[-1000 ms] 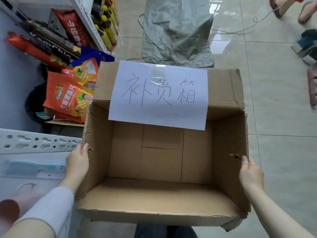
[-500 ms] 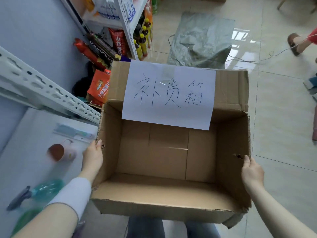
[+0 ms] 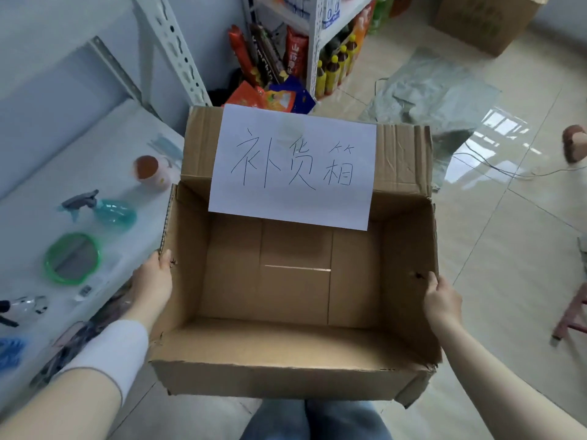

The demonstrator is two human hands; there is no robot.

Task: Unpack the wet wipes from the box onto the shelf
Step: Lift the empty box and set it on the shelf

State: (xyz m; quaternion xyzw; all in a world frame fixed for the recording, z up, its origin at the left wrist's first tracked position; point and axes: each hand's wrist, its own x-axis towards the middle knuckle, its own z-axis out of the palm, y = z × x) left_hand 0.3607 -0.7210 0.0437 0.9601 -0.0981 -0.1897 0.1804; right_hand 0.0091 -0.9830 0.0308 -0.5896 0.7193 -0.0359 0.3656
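Observation:
An open brown cardboard box (image 3: 295, 369) is held in front of me, with a white handwritten paper sign (image 3: 292, 166) taped to its far flap. Its inside shows only bare cardboard; no wet wipes are visible in it. My left hand (image 3: 152, 284) grips the box's left wall, thumb over the rim. My right hand (image 3: 441, 300) grips the right wall the same way. The white shelf (image 3: 95, 173) lies to the left, beside the box.
On the shelf sit a small cup (image 3: 151, 171), a teal spray bottle (image 3: 108, 211) and a green round mirror (image 3: 73, 258). Snack bags (image 3: 270, 96) and yellow bottles (image 3: 333, 68) crowd a far rack. A grey plastic sheet (image 3: 435, 93) and cable lie on the tiled floor.
The box has risen with both hands still gripping its walls. My view has swung so the shelf top and its items come into sight at the left.

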